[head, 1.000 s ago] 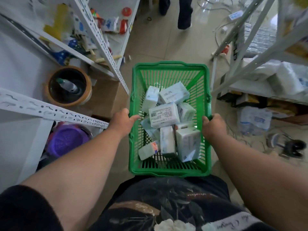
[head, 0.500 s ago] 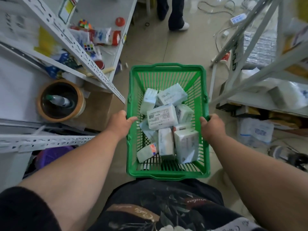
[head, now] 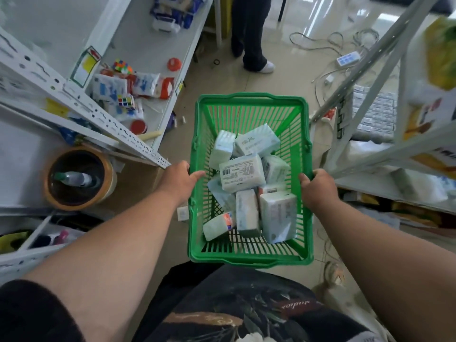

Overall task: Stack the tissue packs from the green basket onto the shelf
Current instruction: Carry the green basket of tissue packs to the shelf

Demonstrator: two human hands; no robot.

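Note:
I hold a green basket (head: pixel 249 99) in front of my body, over the floor. Several white and pale blue tissue packs (head: pixel 243 176) lie jumbled inside it, one with a barcode facing up. My left hand (head: pixel 179 178) grips the basket's left rim. My right hand (head: pixel 318 187) grips the right rim. A white metal shelf (head: pixel 148 43) stands to my left, its lower board carrying packets and puzzle cubes. Another white shelf (head: pixel 365 186) stands to my right.
A round tub (head: pixel 79 178) holding a bottle sits on the floor at left. A person's legs (head: pixel 249 33) stand ahead in the aisle. Cables and a power strip (head: pixel 348 58) lie on the floor at upper right. Slanted shelf rails cross both sides.
The basket stays gripped in both hands. My view has shifted forward along the aisle, so the left shelf's lower board and the standing person's legs show more.

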